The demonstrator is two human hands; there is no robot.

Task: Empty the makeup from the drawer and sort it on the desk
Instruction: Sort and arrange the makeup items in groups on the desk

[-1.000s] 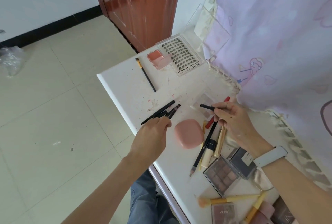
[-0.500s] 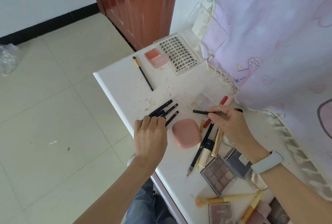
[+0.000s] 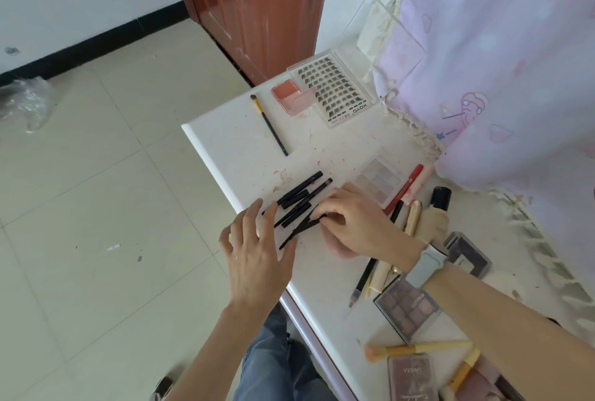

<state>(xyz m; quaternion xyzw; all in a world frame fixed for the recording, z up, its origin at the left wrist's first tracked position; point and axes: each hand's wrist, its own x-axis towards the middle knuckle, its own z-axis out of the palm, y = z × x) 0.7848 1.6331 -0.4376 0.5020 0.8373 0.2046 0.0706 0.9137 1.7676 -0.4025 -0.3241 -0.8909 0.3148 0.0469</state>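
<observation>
Several black pencils (image 3: 299, 194) lie in a row near the left edge of the white desk (image 3: 225, 140). My right hand (image 3: 357, 223) pinches a thin black pencil (image 3: 297, 231) and lays it at the near end of that row. My left hand (image 3: 254, 252) hovers with fingers spread, fingertips touching the row's left ends. A pink compact (image 3: 338, 249) sits mostly hidden under my right hand. The drawer is out of view.
A black brush (image 3: 270, 125), pink blush (image 3: 291, 96) and lash tray (image 3: 335, 91) lie at the far end. A pale palette (image 3: 380, 178), red pen (image 3: 407, 186), tubes, dark palettes (image 3: 407, 307) and orange brushes (image 3: 415, 349) crowd the right. A lilac cloth (image 3: 502, 72) hangs on the right.
My right hand carried the thin black pencil leftward from the pile by the red pen to the row of black pencils. My left hand shifted slightly and spread its fingers.
</observation>
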